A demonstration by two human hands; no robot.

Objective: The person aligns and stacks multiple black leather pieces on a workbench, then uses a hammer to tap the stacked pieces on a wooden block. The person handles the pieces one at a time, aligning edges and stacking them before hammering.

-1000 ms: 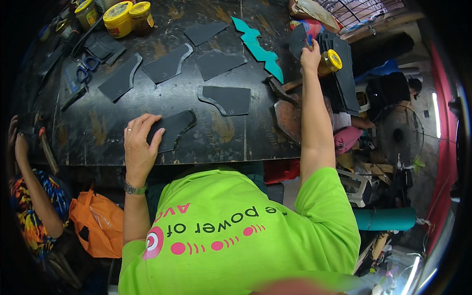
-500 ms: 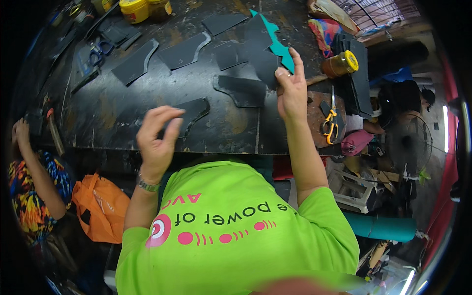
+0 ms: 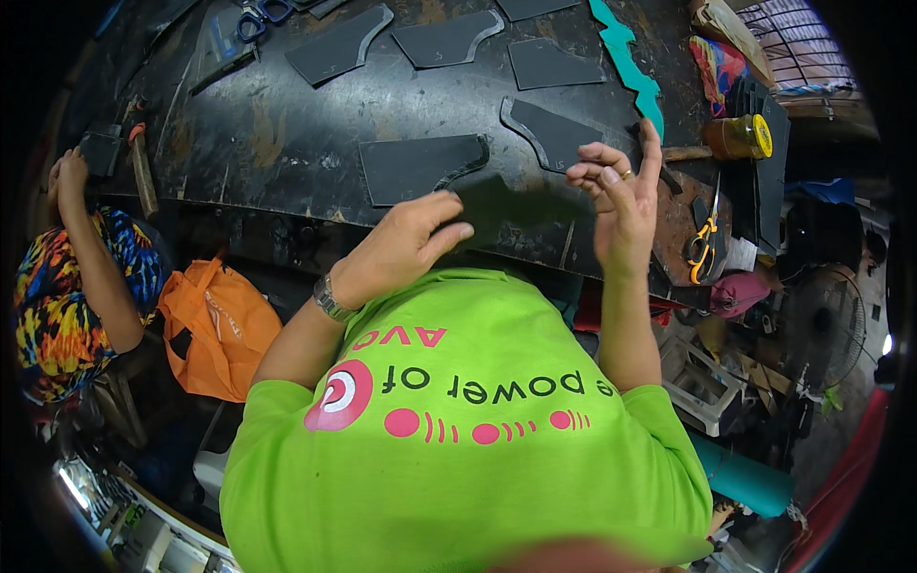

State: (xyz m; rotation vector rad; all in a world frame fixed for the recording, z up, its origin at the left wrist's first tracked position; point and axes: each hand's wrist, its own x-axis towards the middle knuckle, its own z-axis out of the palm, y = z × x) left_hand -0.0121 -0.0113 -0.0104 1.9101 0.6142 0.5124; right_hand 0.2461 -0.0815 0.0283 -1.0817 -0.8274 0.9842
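Above the table's near edge, my left hand pinches one end of a blurred dark flat piece between thumb and fingers. Beside the piece's other end is my right hand, its index finger stretched out and the other fingers loosely bent and apart. That fingertip reaches the lower end of a wavy-edged teal strip; contact is unclear. Just beyond my hands lie a black cut piece with a curved end and another black cut piece.
More black cut pieces lie across the dark table. To the right are orange-handled scissors and a yellow-lidded jar. A hammer lies at left, near another person's hands. An orange bag is below.
My right hand has drawn back toward me from the teal strip and dark pieces. My left hand has moved right and now holds a dark piece. The whole view has shifted.
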